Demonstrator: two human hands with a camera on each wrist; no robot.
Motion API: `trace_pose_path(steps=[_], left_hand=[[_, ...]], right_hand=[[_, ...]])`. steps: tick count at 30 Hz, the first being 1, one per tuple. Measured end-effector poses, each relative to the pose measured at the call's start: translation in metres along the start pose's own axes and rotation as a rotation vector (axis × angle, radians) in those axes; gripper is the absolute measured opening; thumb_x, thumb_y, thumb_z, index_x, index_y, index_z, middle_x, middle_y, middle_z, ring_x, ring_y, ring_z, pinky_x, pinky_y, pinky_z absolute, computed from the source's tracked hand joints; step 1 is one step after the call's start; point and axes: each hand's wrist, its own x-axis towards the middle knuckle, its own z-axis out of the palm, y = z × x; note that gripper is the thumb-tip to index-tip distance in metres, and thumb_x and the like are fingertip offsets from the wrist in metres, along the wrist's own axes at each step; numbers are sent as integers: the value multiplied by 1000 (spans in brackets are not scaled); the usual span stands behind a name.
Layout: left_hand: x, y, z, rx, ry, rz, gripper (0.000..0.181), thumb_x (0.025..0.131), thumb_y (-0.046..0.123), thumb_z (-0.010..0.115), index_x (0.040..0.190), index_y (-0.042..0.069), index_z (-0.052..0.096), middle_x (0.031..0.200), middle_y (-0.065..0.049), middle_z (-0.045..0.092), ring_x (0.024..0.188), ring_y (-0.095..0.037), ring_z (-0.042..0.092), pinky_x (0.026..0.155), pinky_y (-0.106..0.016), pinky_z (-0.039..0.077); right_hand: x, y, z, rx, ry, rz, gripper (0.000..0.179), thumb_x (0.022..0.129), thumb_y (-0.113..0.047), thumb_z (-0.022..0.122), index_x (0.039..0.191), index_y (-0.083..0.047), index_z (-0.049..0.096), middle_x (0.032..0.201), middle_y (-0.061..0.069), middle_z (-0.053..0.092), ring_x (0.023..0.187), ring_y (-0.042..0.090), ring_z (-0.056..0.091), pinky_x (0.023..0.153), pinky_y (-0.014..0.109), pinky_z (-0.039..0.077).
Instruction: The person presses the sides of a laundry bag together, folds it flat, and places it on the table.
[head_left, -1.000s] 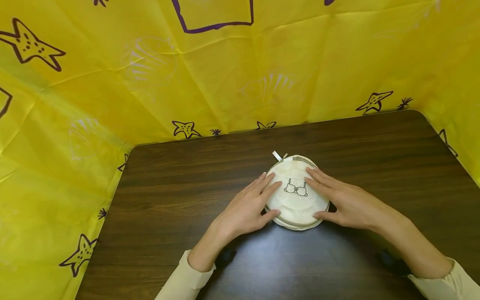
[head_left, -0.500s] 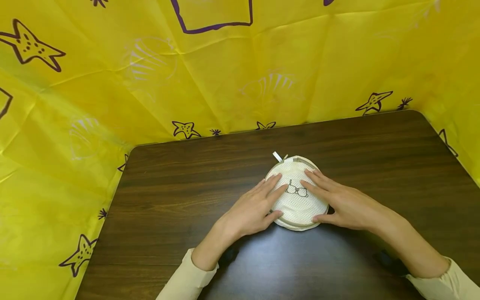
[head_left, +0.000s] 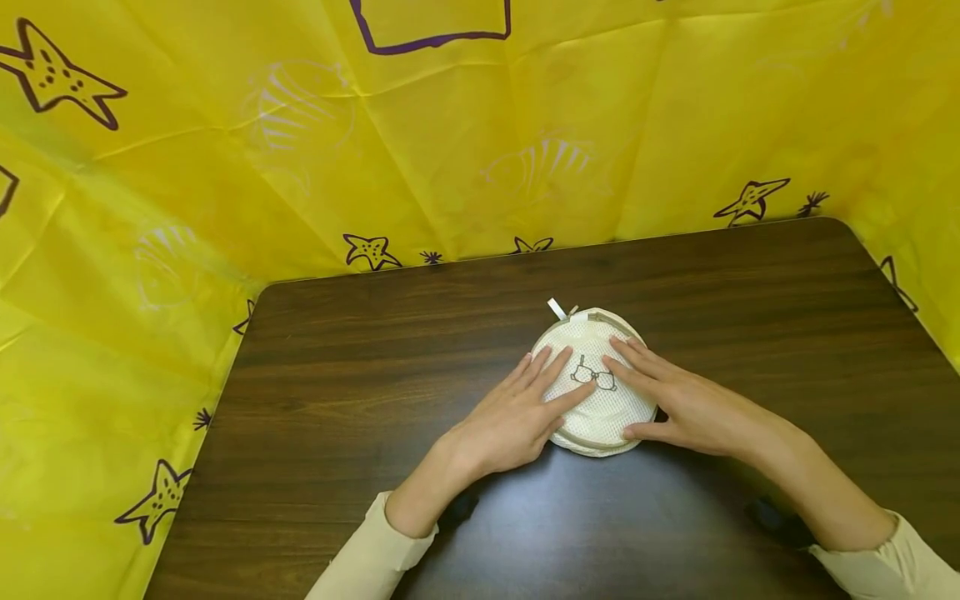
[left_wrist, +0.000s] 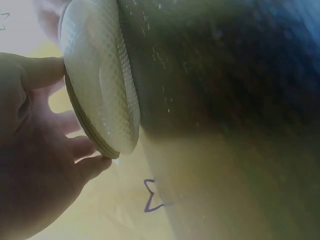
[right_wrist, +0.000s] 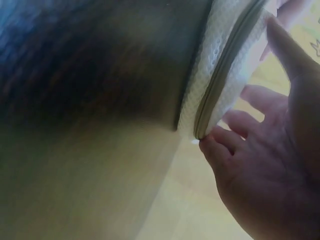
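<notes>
A round cream mesh laundry bag lies on the dark wooden table, a zip running around its side and a line drawing on its top. A white tab sticks out at its far edge. My left hand rests its spread fingers on the left of the bag's top, one fingertip reaching the drawing. On the opposite side, my right hand touches the top and near right edge with extended fingers and thumb. From the left wrist, the bag looks thick and domed. The zip shows as closed in the right wrist view.
The dark wood-grain table extends around the bag on all sides. A yellow cloth printed with starfish and fish hangs behind the table and along its sides.
My left hand has slid right across the bag's top, its index finger now over the drawing. The right hand has shifted slightly inward. The bag stays in nearly the same place.
</notes>
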Motion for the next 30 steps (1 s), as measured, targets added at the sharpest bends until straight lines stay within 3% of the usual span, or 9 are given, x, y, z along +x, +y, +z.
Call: trace_pose_path(steps=[16, 24, 30], left_hand=[[2, -2, 1, 1, -27, 3, 55, 106, 35, 44, 158, 31, 25, 164, -18, 6, 151, -34, 7, 122, -42, 8], [3, -1, 1, -2, -43, -8, 58, 106, 42, 42, 159, 33, 21, 165, -17, 4, 151, -33, 6, 122, -42, 7], [4, 1, 3, 36, -39, -15, 58, 105, 43, 42, 159, 35, 20, 166, -15, 3, 152, -33, 6, 122, -42, 7]], right_hand=[[5, -1, 4, 0, 31, -29, 85, 90, -43, 71, 156, -9, 31, 164, 14, 18, 149, 35, 20, 111, 47, 35], [4, -3, 5, 11, 7, -2, 84, 92, -43, 69, 157, -8, 29, 164, 15, 17, 149, 38, 18, 108, 58, 35], [4, -3, 7, -3, -4, 29, 85, 91, -44, 69, 157, -7, 29, 164, 15, 17, 149, 37, 17, 109, 58, 34]])
